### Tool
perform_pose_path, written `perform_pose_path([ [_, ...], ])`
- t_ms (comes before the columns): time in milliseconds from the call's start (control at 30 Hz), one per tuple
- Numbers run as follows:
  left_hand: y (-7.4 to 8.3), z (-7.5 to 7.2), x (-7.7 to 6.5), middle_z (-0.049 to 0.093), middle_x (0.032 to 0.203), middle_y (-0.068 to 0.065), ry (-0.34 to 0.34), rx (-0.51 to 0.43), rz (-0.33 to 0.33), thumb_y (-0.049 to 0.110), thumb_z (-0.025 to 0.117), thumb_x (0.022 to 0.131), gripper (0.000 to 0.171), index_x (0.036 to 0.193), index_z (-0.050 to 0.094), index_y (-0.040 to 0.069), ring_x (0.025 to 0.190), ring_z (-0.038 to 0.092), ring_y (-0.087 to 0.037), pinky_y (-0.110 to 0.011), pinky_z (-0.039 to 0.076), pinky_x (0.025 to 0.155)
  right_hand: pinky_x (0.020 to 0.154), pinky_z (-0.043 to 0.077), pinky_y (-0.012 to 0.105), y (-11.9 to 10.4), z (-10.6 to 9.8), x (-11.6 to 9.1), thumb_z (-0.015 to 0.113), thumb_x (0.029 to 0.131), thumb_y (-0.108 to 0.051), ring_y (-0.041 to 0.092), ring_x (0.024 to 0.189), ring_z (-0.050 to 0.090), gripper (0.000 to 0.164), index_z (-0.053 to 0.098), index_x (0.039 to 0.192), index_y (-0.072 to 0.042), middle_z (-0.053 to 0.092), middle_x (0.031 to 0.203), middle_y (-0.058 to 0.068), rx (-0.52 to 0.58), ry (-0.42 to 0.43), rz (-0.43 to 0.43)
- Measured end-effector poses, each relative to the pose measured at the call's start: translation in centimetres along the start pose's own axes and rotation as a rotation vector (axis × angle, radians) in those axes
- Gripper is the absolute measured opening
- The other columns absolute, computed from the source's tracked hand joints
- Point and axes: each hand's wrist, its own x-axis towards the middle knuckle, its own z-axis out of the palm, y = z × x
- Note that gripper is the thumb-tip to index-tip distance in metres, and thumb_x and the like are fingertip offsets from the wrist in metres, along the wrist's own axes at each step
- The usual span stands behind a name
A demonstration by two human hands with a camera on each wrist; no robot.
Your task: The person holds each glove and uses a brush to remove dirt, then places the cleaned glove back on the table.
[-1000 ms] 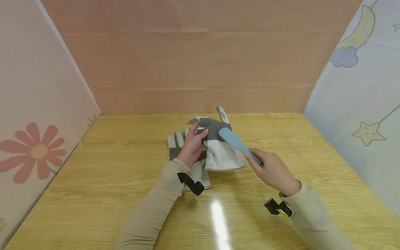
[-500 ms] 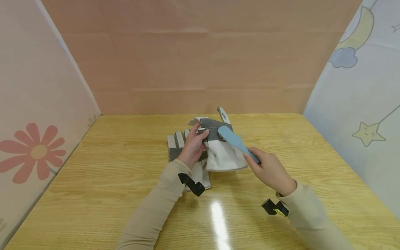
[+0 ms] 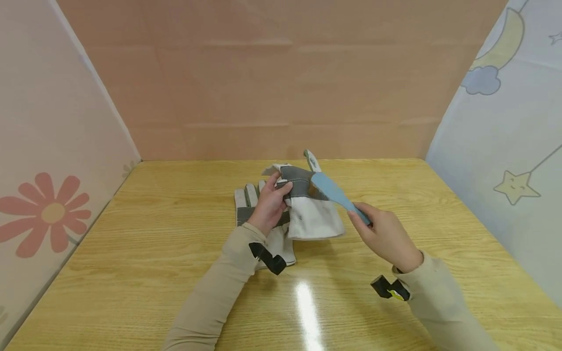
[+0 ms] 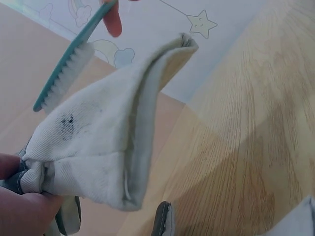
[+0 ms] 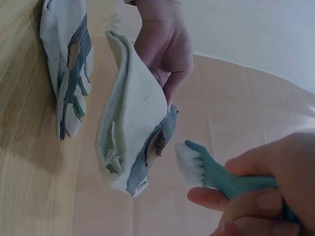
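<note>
Left grip (image 3: 271,204) is pinching a grey-and-white cloth glove (image 3: 315,219); right grip (image 3: 385,235), holding a blue white-bristled brush (image 3: 332,190), is easing aside, perhaps between strokes.

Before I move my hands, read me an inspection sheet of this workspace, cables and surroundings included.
Surface: wood-grain table, bright reflection near the front.
Job's things: held glove, white with a grey band; second glove lying on the table; blue brush, its white bristles apart from the held glove.
Clutter: nothing seen.
Hands: left hand grips the held glove; right hand holds the blue brush.
Cables: nothing seen.
Surroundings: peach backdrop behind; flower-patterned panel left, moon-and-star panel right.
</note>
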Motion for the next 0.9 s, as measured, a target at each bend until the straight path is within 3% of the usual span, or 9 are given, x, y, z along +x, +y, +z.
perform_pose_path([
  [133,-0.1,0.1,0.0,0.038,0.144,-0.017,-0.004,0.013,-0.009,0.004,0.041,0.099,0.055,0.149,0.021,0.016,0.130,0.043,-0.033,-0.043,0.038,0.106,0.040,0.026,0.019,0.0,0.4,0.2,0.048,0.098,-0.017,0.000,0.040,0.020,0.021,0.061,0.103,-0.001,0.031,0.051,-0.006,-0.011,-0.019,0.001],
  [333,0.0,-0.2,-0.1,0.038,0.145,-0.015,0.015,-0.010,-0.017,0.006,0.042,0.099,0.058,0.150,0.017,0.019,0.130,0.042,-0.030,-0.041,0.037,0.106,0.041,0.027,0.018,0.0,0.4,-0.2,0.053,0.095,-0.013,-0.003,0.042,0.020,0.018,0.063,0.105,-0.002,0.032,0.052,-0.007,-0.045,-0.038,-0.061],
  [500,0.1,-0.2,-0.1,0.037,0.145,-0.015,-0.004,-0.007,-0.009,0.005,0.041,0.099,0.056,0.149,0.019,0.018,0.132,0.041,-0.031,-0.042,0.037,0.107,0.042,0.026,0.018,0.2,-0.1,-0.5,0.055,0.094,-0.011,-0.003,0.043,0.019,0.011,0.064,0.098,-0.005,0.029,0.052,-0.009,-0.084,-0.031,-0.088],
  [900,-0.1,-0.2,0.0,0.036,0.147,-0.016,0.008,-0.013,-0.014,0.004,0.041,0.099,0.057,0.149,0.019,0.017,0.133,0.040,-0.031,-0.041,0.037,0.109,0.040,0.026,0.018,0.0,-0.4,0.0,0.052,0.096,-0.012,-0.003,0.042,0.019,0.017,0.062,0.102,-0.001,0.030,0.052,-0.007,-0.050,0.017,-0.054],
])
